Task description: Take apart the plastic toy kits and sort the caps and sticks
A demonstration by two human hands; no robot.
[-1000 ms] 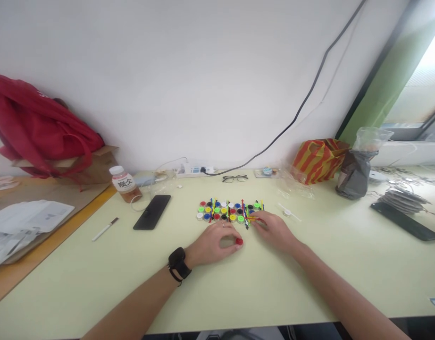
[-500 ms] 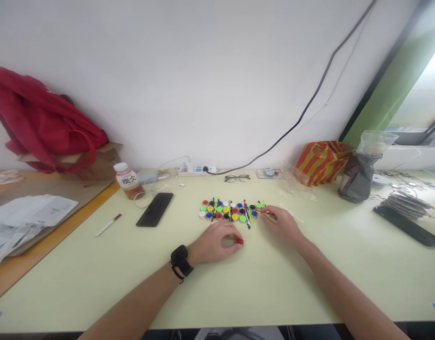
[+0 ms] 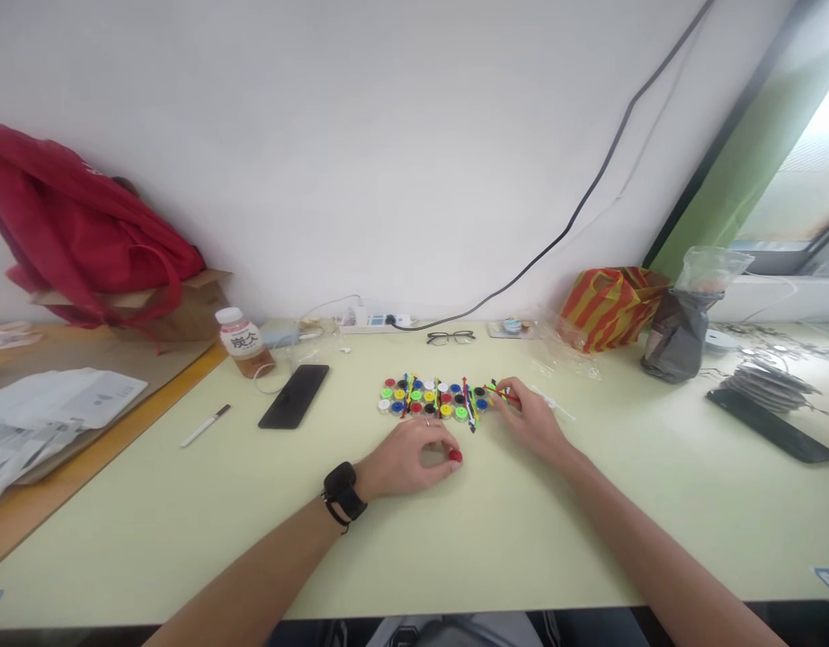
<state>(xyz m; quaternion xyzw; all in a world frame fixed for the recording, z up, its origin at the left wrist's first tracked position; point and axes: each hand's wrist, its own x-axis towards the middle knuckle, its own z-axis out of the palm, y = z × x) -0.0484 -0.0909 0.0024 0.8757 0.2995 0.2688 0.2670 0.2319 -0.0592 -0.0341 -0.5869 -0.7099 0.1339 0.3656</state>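
My left hand [image 3: 414,456] rests on the table, thumb and fingertips closed on a small round red piece [image 3: 456,456]. To its right, my right hand [image 3: 530,424] pinches a thin red stick-like piece [image 3: 501,394] between its fingers. Beyond both hands lie rows of small round coloured pieces [image 3: 430,396] in red, yellow, green, blue, black and white. Slim coloured sticks, some with pointed arrow ends [image 3: 471,409], lie between groups of them. The right fingers hover at the right end of these rows and hide part of it.
On the left are a black phone [image 3: 294,396], a white pen-like stick [image 3: 206,426] and a bottle [image 3: 245,343]. At the back lie a power strip [image 3: 374,323] and glasses [image 3: 450,338]. A striped bag [image 3: 607,305] and a dark phone [image 3: 771,426] sit right.
My right hand has lifted slightly, and the red stick in it points more up to the left. My left hand stays nearly in place, with more of the red piece's top showing.
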